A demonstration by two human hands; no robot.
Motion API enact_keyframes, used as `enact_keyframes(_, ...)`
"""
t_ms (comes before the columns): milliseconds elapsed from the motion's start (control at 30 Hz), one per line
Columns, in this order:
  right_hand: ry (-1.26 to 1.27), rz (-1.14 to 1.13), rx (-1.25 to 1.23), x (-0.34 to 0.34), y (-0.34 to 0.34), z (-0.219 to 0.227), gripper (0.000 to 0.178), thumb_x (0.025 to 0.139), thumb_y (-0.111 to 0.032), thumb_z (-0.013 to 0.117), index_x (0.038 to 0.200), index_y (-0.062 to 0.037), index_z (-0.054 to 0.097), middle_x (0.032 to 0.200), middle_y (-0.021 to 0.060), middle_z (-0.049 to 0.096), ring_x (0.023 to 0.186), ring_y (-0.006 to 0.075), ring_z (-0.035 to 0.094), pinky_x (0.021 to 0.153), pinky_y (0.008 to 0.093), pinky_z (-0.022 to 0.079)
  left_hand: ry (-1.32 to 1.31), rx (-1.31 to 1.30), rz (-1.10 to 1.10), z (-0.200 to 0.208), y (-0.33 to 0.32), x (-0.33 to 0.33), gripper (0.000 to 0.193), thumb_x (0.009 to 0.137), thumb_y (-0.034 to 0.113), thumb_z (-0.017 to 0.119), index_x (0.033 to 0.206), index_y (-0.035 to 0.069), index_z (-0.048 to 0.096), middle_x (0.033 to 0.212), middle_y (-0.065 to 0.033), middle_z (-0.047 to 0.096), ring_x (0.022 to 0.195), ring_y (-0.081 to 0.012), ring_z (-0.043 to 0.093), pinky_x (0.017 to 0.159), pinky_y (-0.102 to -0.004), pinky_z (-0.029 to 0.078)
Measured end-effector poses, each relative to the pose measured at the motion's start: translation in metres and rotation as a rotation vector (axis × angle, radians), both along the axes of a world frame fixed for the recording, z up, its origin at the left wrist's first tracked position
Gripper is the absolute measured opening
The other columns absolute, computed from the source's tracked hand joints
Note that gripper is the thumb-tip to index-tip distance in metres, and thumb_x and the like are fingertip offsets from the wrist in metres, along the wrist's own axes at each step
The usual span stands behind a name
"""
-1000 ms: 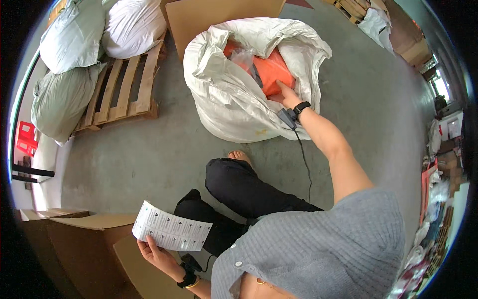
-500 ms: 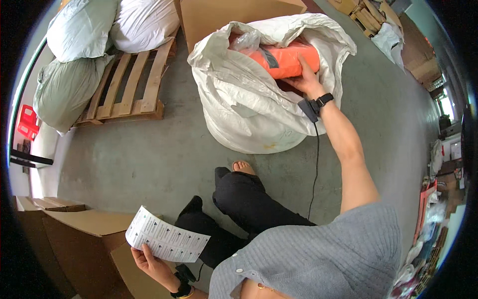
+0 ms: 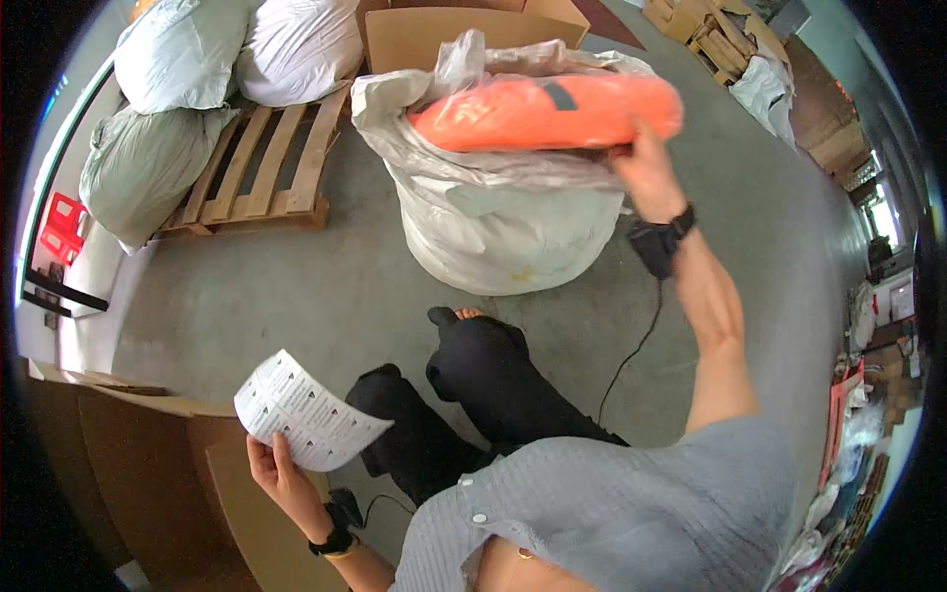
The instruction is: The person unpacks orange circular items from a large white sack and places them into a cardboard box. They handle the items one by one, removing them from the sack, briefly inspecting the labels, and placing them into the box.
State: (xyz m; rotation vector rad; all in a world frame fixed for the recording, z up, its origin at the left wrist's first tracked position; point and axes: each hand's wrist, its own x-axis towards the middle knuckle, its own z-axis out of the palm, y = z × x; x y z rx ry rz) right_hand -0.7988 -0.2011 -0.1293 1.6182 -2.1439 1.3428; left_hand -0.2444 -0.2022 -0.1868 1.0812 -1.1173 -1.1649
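Note:
My left hand is closed on the lower edge of a white sheet of printed labels, thumb on its face. The sheet curls and hangs above the cardboard box at my left. Farther off, my right hand grips the right end of a bright orange, plastic-wrapped bundle with a grey band. The bundle lies across the mouth of a large white woven sack, partly above its rim. Clear plastic bunches at its far left end. My right fingertips are partly hidden and blurred by motion.
An open cardboard box stands near left, another box behind the sack. A wooden pallet with several full sacks is far left, beside a red plastic stool. A black cable trails from my right wrist.
My right hand has drawn the orange bundle up and to the right, so more of it shows over the sack's rim. My left hand and the label sheet have moved slightly up and left.

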Motion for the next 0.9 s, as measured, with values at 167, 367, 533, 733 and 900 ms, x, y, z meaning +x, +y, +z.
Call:
enact_keyframes(167, -0.815, 0.289, -0.433, 0.034, 0.127, 0.102, 0.029, 0.087, -0.018, 0.05, 0.113, -0.005, 0.051, 0.109, 0.0072, 0.058, 0.099, 0.0199, 0.057, 0.085, 0.0355, 0.047, -0.053, -0.076, -0.033, 0.019, 0.014, -0.005, 0.02, 0.089, 0.007, 0.05, 0.105, -0.005, 0.05, 0.097, -0.0062, 0.057, 0.087, -0.0099, 0.052, 0.078, -0.0232, 0.041)
enact_keyframes(367, -0.494, -0.115, -0.255, 0.01, 0.322, 0.045, 0.042, 0.092, -0.028, 0.043, 0.125, -0.0023, 0.043, 0.123, 0.0091, 0.049, 0.111, 0.0185, 0.049, 0.09, 0.0334, 0.043, -0.125, -0.161, -0.123, 0.054, 0.014, -0.03, 0.016, 0.088, 0.007, 0.052, 0.1, -0.004, 0.052, 0.089, -0.0026, 0.057, 0.081, -0.0065, 0.05, 0.072, -0.0197, 0.04)
enact_keyframes(533, -0.63, -0.174, -0.269, 0.009, 0.356, -0.009, 0.046, 0.093, -0.031, 0.04, 0.128, -0.0017, 0.039, 0.129, 0.0091, 0.044, 0.116, 0.0194, 0.044, 0.097, 0.0339, 0.035, -0.126, -0.166, -0.304, 0.077, 0.004, -0.075, 0.016, 0.088, 0.007, 0.052, 0.1, -0.003, 0.053, 0.088, -0.0013, 0.058, 0.078, -0.0049, 0.051, 0.068, -0.0189, 0.041)
enact_keyframes(733, -0.612, -0.206, -0.289, 0.0, 0.345, -0.018, 0.051, 0.094, -0.038, 0.033, 0.132, -0.0035, 0.034, 0.133, 0.0088, 0.039, 0.122, 0.0206, 0.037, 0.102, 0.0338, 0.029, 0.084, -0.067, -0.59, 0.069, 0.025, -0.129, 0.022, 0.089, 0.006, 0.051, 0.108, -0.003, 0.048, 0.096, -0.0084, 0.061, 0.083, -0.0106, 0.059, 0.073, -0.0226, 0.048)
enact_keyframes(900, -0.493, -0.193, -0.334, 0.001, 0.336, -0.005, 0.047, 0.092, -0.033, 0.042, 0.128, -0.0025, 0.039, 0.127, 0.0092, 0.044, 0.116, 0.0194, 0.044, 0.096, 0.0328, 0.037, -0.085, 0.217, -0.871, 0.024, 0.049, -0.139, 0.03, 0.088, 0.007, 0.052, 0.115, -0.002, 0.045, 0.092, -0.0073, 0.062, 0.078, -0.0115, 0.06, 0.071, -0.0241, 0.05)
